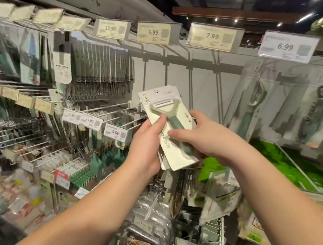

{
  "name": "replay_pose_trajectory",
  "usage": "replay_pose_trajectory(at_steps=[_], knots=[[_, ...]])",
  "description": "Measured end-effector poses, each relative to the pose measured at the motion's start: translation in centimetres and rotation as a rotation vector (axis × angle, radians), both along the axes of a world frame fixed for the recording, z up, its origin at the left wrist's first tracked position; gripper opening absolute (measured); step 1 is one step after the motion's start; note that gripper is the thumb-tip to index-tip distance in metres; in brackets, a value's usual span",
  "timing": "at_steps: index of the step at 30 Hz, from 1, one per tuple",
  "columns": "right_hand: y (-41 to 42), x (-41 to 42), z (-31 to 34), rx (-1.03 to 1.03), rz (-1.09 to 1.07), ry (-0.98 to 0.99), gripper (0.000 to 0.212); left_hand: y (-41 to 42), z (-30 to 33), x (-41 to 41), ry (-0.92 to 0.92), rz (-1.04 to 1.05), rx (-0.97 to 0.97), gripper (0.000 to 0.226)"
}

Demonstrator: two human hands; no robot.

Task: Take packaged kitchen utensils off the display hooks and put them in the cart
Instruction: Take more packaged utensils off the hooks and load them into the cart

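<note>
— What have we got in our fingers?
— Our left hand (147,141) grips a stack of carded peeler packs (168,123) from the nine o'clock edge, thumb on the front; our right hand (202,135) pinches it from three o'clock.
— And around us?
— Empty display hooks (190,72) at twelve o'clock, price tags (212,37) above, packed racks at nine o'clock.

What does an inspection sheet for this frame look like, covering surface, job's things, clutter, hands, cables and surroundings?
Surface: white back panel with wire display hooks; several upper hooks bare.
Job's things: stack of pale card packs, top one a green-handled Y-shaped peeler, held off the hooks. Cart not in view.
Clutter: nothing seen loose.
Hands: left hand grips the stack's left edge, thumb on front; right hand holds its right side, fingers over the peeler handle.
Cables: nothing seen.
Surroundings: yellowish price tag reading 7.99; packaged bottle opener hanging right; green bin.
</note>
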State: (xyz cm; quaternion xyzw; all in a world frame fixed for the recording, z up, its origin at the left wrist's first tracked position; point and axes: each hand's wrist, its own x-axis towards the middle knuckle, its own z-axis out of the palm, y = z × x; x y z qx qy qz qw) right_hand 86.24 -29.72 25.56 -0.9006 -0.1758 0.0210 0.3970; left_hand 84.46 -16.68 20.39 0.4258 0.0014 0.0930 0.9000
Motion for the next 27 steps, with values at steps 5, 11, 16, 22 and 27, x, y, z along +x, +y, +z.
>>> replay_pose_trajectory(at_steps=[5,11,16,22,27], knots=[[3.1,0.9,-0.8,0.144,-0.058,0.001,0.054,3.3,0.3,0.6,0.056,-0.026,-0.006,0.054],[6.7,1.8,-1.4,0.355,-0.119,0.004,0.052,7.6,0.7,1.6,0.054,-0.021,0.108,0.021],[9.1,2.3,-2.5,0.443,-0.201,-0.045,0.034,11.0,0.5,2.7,0.024,-0.011,0.240,0.026],[9.5,1.6,-3.2,0.423,-0.357,-0.132,0.051,14.3,0.5,3.3,0.048,-0.038,0.289,0.024],[8.9,0.9,-3.8,0.397,-0.466,-0.231,0.068,15.6,0.5,3.8,0.079,-0.075,0.301,0.025]])
